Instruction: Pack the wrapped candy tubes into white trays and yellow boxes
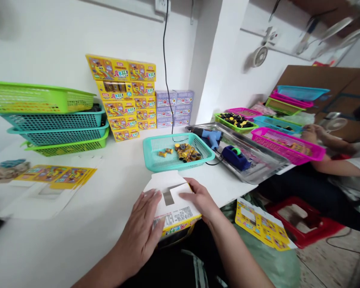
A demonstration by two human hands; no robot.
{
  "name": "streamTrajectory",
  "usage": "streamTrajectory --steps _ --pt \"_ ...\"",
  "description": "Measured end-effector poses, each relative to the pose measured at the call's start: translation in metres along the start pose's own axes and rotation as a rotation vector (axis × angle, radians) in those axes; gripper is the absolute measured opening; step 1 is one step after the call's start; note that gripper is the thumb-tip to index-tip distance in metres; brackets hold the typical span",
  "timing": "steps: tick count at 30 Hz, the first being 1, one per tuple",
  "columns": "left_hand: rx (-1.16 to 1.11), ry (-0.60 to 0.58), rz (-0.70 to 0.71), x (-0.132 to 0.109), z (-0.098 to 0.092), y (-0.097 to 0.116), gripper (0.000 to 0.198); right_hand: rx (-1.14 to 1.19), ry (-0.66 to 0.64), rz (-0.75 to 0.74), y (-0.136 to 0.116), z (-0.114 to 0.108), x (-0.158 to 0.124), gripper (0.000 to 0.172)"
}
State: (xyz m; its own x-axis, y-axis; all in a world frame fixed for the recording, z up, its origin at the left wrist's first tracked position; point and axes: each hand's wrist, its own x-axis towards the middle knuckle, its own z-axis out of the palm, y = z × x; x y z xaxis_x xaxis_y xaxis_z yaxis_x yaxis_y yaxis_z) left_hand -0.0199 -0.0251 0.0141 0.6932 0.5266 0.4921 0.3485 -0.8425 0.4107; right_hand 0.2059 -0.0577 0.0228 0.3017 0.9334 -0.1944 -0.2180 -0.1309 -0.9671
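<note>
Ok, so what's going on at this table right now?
A person holds a yellow-and-white printed cardboard box over the edge of a white table, with the left hand and right hand on it. Ahead sits a mint-green plastic mesh basket of small yellow cylindrical parts. To the right, a co-worker's hand is beside a pink plastic basket.

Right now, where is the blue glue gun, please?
In the head view, the blue glue gun lies in the steel tray, right of the teal basket, beside the dark blue dispenser.
</note>
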Motion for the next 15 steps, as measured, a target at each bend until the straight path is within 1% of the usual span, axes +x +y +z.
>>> streamTrajectory --steps 2,4,5,6,8,9,10,11,12,13,14,15 --pt "-0.094 0.012 -0.043 -0.002 0.0 0.0 0.049 -0.16 0.004 -0.011 0.001 -0.003 0.002 0.045" --pt "-0.225 0.058 -0.17 -0.002 0.001 -0.002 0.038 -0.285 0.012 -0.024 0.002 -0.005 0.003 0.04" --pt "-0.288 0.106 -0.255 -0.002 0.002 -0.004 0.033 -0.32 0.011 -0.03 0.003 -0.004 0.003 0.038" --pt "-0.332 0.181 -0.333 -0.001 0.002 -0.007 0.028 -0.335 0.008 -0.035 0.004 -0.003 0.002 0.036" --pt "-0.346 0.369 -0.426 0.003 0.004 -0.013 0.024 -0.338 0.014 -0.047 0.005 0.0 -0.001 0.034" --pt "-0.331 0.44 -0.448 0.005 0.004 -0.016 0.03 -0.335 0.022 -0.053 0.006 0.003 -0.004 0.034" --pt "-0.325 0.471 -0.468 0.007 0.003 -0.018 0.041 -0.335 0.027 -0.057 0.007 0.005 -0.006 0.034" --pt "-0.347 0.453 -0.502 0.009 0.002 -0.02 0.053 -0.34 0.029 -0.064 0.009 0.006 -0.008 0.034" --pt "-0.405 0.392 -0.557 0.011 0.001 -0.022 0.062 -0.358 0.024 -0.077 0.01 0.007 -0.011 0.034" --pt "-0.492 0.301 -0.625 0.013 -0.001 -0.022 0.067 -0.391 0.013 -0.092 0.011 0.008 -0.013 0.034" --pt "-0.591 0.2 -0.694 0.014 -0.002 -0.022 0.067 -0.435 -0.003 -0.105 0.012 0.008 -0.014 0.034" --pt "-0.683 0.108 -0.753 0.015 -0.004 -0.022 0.062 -0.482 -0.026 -0.113 0.014 0.007 -0.015 0.033"
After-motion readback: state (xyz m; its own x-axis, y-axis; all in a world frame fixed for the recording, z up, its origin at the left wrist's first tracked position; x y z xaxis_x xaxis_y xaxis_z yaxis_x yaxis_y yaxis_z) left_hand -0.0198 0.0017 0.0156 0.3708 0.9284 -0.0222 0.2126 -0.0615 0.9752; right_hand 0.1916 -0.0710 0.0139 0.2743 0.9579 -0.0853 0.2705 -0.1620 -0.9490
